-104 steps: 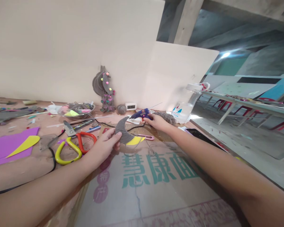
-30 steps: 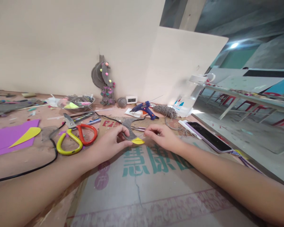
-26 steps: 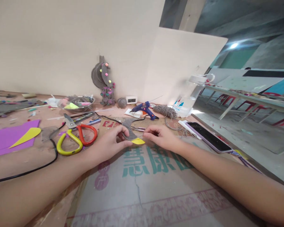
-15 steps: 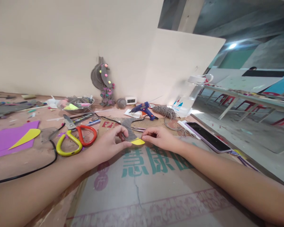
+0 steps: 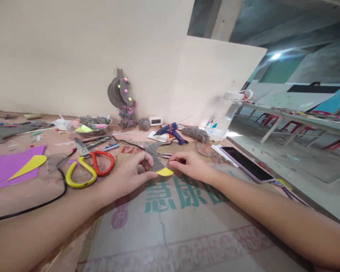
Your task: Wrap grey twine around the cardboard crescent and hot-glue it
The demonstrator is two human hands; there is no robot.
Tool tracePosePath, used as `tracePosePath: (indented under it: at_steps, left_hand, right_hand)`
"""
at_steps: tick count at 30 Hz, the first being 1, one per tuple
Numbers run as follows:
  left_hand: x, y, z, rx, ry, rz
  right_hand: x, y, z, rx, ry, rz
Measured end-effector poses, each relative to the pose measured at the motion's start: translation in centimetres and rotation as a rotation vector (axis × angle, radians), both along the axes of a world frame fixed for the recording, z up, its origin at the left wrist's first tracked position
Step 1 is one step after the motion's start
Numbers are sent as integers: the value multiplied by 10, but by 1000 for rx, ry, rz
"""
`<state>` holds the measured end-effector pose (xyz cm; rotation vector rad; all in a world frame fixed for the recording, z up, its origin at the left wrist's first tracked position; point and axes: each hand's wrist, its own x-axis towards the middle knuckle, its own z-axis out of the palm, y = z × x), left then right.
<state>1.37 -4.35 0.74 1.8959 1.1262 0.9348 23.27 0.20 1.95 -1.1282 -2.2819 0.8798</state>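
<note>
A curved piece wrapped in grey yarn (image 5: 155, 154) with a bare yellow tip (image 5: 164, 172) is held just above the cardboard. My left hand (image 5: 138, 168) pinches it at its left edge, thumb under the yellow end and fingers curled by the grey part. Fingertips and thumb of my right hand (image 5: 187, 165) are pressed together beside the piece's right edge, close to the yellow tip. Any strand between those fingers is too fine to make out. Tweezers (image 5: 166, 155) lie behind, between the two hands.
Scissors (image 5: 85, 172), purple sheets (image 5: 14, 166) and a black cord (image 5: 62, 189) lie on the left. Behind are a blue glue gun (image 5: 172, 133), a grey yarn skein (image 5: 197, 134) and a yarn ball (image 5: 144, 124). A phone (image 5: 246, 164) and water bottle (image 5: 222, 117) stand right.
The yellow tip shows slightly more of its surface, and the right fingers have shifted a little up and left. The whole view has moved slightly.
</note>
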Motion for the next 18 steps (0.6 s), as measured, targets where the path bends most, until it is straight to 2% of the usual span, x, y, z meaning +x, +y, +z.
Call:
tracePosePath:
  at_steps: [5, 8, 11, 14, 18]
  left_hand:
    - [1, -2, 2, -12, -5, -24]
    - [1, -3, 2, -38, 8, -21]
    - [0, -1, 2, -30, -22, 28]
    - [-1, 3, 2, -29, -47, 81]
    - [-3, 5, 3, -16, -37, 105]
  right_hand:
    - [-1, 0, -1, 40, -23, 6]
    - [-1, 0, 1, 140, -24, 7]
    - [0, -2, 4, 248, 87, -69]
    - [0, -3, 7, 284, 198, -138]
    - [-3, -7, 9, 318, 200, -62]
